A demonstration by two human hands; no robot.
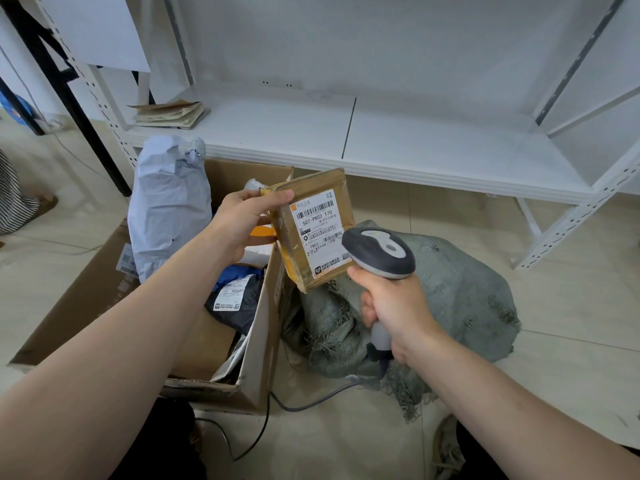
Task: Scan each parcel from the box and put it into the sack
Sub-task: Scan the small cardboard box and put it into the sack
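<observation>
A small cardboard parcel is gripped at its left edge by the left hand, over the right wall of the cardboard box; its long axis is stood nearly upright, label turned to the near side; a barcode scanner is gripped in the right hand, its head just near-right of the barcode; the woven sack is spread just beneath, with open floor rightward.

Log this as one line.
step: scan | left hand: brown cardboard parcel | right hand: grey handheld scanner | grey woven sack: on floor
</observation>
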